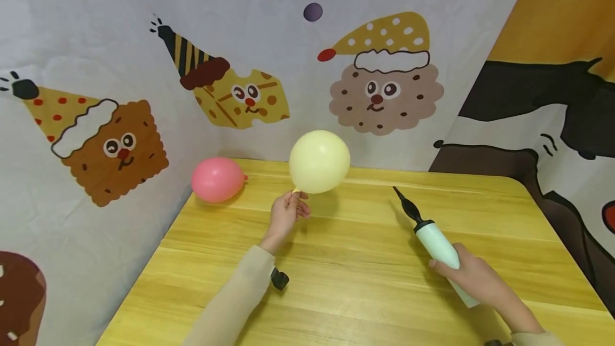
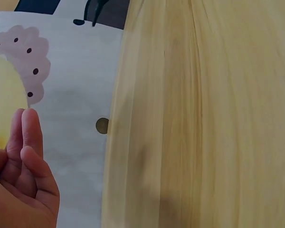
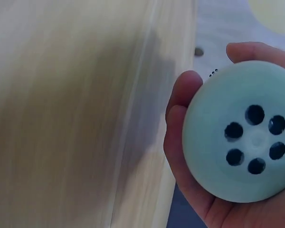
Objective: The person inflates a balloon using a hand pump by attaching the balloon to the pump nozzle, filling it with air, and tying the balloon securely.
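A pale yellow inflated balloon point(image 1: 320, 162) is held up by its neck, which my left hand point(image 1: 285, 214) pinches between thumb and fingers. In the left wrist view only part of that balloon point(image 2: 5, 102) shows, beside the left hand point(image 2: 26, 175). My right hand point(image 1: 473, 276) grips a mint-green balloon pump point(image 1: 438, 245) round its body, the black nozzle pointing up and to the left, apart from the balloon. Seen from the right wrist, the pump's round end point(image 3: 242, 142) has several dark holes, with the right hand's fingers point(image 3: 178, 142) wrapped about it.
On the table's far left lies a pink inflated balloon point(image 1: 218, 180), knotted end to the right. The wooden table point(image 1: 355, 292) meets a white cloth backdrop point(image 1: 269, 9) printed with cartoon biscuits and cheese, at its back and left sides.
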Action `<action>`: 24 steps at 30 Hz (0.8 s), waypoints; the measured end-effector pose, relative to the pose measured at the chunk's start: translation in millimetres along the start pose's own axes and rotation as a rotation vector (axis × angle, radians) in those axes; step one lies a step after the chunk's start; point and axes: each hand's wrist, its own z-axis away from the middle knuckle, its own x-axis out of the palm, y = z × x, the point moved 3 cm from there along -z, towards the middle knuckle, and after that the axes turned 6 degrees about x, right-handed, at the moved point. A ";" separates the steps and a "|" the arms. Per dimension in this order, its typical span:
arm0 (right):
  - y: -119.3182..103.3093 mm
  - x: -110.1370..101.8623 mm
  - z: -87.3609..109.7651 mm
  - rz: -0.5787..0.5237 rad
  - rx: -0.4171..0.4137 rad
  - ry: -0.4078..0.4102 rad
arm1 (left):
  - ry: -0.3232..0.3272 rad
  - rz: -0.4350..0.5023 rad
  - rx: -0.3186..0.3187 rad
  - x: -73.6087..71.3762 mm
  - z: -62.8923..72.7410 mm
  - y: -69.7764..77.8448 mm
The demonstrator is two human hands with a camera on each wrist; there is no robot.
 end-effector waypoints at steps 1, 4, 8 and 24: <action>4.7 -3.1 -2.1 0.007 0.009 -0.005 | -0.008 -0.008 0.000 -0.4 -0.2 0.6; 15.6 -12.3 -6.8 0.032 0.022 -0.021 | -0.027 -0.022 -0.005 -2.1 -0.7 1.3; 25.4 -22.7 -12.5 0.083 0.017 0.002 | -0.043 -0.027 -0.012 -4.4 -0.9 1.1; 42.6 -32.9 -24.4 0.198 0.057 0.047 | -0.103 -0.034 0.020 -11.6 -2.4 1.7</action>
